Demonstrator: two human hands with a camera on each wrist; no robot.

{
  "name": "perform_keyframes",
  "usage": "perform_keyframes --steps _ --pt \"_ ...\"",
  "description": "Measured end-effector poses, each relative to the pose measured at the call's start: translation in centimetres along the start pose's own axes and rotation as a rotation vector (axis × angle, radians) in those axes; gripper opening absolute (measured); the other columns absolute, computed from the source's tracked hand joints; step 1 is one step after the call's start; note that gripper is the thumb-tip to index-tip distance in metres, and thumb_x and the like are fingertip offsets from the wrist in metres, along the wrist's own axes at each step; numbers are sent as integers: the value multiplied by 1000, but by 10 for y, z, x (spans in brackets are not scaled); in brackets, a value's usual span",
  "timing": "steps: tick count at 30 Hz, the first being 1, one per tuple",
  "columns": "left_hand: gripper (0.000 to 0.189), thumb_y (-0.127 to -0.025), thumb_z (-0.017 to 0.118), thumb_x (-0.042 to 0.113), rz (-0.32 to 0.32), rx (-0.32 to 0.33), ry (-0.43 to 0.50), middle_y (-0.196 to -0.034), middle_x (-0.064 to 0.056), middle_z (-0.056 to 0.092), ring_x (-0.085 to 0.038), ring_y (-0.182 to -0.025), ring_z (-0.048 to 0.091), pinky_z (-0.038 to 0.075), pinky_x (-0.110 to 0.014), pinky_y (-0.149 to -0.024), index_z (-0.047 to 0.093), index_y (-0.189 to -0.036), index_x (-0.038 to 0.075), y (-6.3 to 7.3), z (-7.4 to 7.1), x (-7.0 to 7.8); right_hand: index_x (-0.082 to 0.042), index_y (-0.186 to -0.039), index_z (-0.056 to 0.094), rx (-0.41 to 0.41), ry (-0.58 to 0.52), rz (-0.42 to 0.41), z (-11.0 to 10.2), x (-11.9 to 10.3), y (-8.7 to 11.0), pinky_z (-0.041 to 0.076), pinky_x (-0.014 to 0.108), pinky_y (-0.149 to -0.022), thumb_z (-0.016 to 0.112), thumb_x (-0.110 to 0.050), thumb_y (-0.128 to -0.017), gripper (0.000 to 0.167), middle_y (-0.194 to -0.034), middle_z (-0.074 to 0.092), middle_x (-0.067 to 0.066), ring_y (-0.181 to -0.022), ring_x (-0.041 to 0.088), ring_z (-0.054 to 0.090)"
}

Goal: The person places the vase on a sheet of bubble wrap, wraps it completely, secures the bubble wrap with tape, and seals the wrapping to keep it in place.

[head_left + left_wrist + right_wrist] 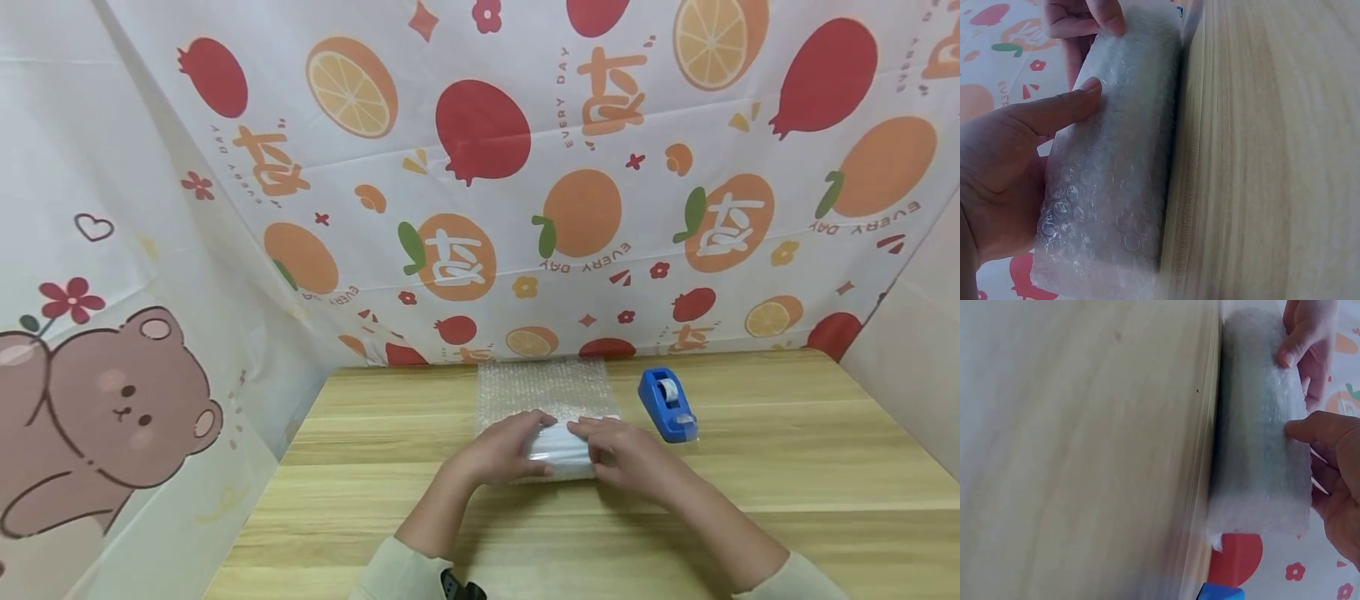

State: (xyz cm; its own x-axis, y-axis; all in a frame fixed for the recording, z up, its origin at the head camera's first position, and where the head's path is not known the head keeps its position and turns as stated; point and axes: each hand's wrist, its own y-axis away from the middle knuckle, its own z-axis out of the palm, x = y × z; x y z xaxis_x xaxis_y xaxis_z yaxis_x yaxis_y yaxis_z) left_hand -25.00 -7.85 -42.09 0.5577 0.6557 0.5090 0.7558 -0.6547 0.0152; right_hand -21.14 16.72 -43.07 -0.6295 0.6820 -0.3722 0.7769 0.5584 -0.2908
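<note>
Fruit-printed cloth (517, 192) hangs behind the wood tabletop (352, 500), with a bear-printed cloth (127, 400) along the left side. Near the middle of the table lies a bubble-wrapped bundle (564, 450), set crosswise at the near end of a flat bubble-wrap sheet (543, 387) that runs to the far side. Right of the sheet, apart from it, stands a blue tape dispenser (660, 410).

The person's left hand (508, 450) grips the bundle's left part, thumb on the near face and fingers bent over towards the far side. The right hand (630, 454) holds the right part in much the same way, its fingers curled, its thumb against the wrap.

The contents are veiled, so weight and fragility cannot be told; the size against the hands suggests something light. The outer layer should be soft and springy, slightly slick, its bubbles likely to pop under a hard pinch. A broad, even hold near both ends, thumbs near and fingers far, would probably keep the roll tight and stop it skewing.
</note>
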Motion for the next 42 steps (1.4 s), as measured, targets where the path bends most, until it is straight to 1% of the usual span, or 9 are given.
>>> perform_keyframes --steps 6,8,10,13,17,20,29,36,42 --pt "60 -84 78 36 3 -8 -2 -129 3 60 -11 -112 55 46 -33 -96 50 -135 21 -1 0 0 -21 -103 70 63 -131 38 0 10 2 51 39 -95 77 -6 -83 25 -121 70 -6 -120 22 63" --pt "59 -85 77 36 6 -9 1 -130 3 59 -11 -113 55 45 -33 -97 50 -136 20 0 -1 0 -24 -97 68 65 -170 60 -1 11 3 51 40 -95 76 -7 -84 23 -124 68 -7 -120 21 63" --pt "58 -86 76 36 8 -9 7 -132 2 59 -11 -115 55 45 -34 -98 50 -136 20 1 -1 0 -24 -100 69 74 -181 63 0 11 3 51 39 -96 76 -7 -85 24 -124 68 -8 -120 19 63" --pt "55 -88 74 35 1 -9 13 -131 2 59 -11 -114 55 45 -34 -98 50 -136 22 1 -1 -1 -21 -102 69 109 -129 14 3 9 3 51 38 -95 77 -6 -83 26 -124 69 -6 -118 19 64" --pt "52 -88 73 35 -12 -1 15 -133 2 59 -12 -117 54 44 -36 -99 51 -134 23 2 1 -1 -15 -105 69 194 25 -116 9 3 1 54 37 -91 79 -6 -79 30 -116 71 -2 -109 18 67" --pt "54 -88 73 35 -27 2 23 -133 2 59 -13 -119 54 44 -37 -100 51 -135 22 2 1 0 -15 -107 68 228 134 -167 12 -2 -3 55 35 -89 79 -9 -78 31 -110 71 -3 -105 15 67" --pt "53 -88 72 36 -58 12 30 -126 -3 62 -12 -104 55 46 -33 -88 51 -134 19 -1 2 2 -20 -103 68 219 245 -134 12 -12 -11 55 31 -82 81 -18 -78 28 -104 67 -6 -93 12 61" --pt "52 -87 74 35 -68 49 13 -116 2 63 -11 -94 54 45 -29 -78 53 -131 18 -3 4 5 -19 -100 71 219 282 -103 13 -17 -15 54 29 -76 79 -26 -81 22 -96 64 -6 -86 12 57" --pt "51 -87 73 36 -50 64 4 -117 -2 64 -11 -93 55 46 -28 -78 54 -130 16 -5 5 5 -20 -97 72 205 305 -79 15 -20 -18 49 22 -69 79 -40 -81 27 -92 62 -7 -80 9 51"
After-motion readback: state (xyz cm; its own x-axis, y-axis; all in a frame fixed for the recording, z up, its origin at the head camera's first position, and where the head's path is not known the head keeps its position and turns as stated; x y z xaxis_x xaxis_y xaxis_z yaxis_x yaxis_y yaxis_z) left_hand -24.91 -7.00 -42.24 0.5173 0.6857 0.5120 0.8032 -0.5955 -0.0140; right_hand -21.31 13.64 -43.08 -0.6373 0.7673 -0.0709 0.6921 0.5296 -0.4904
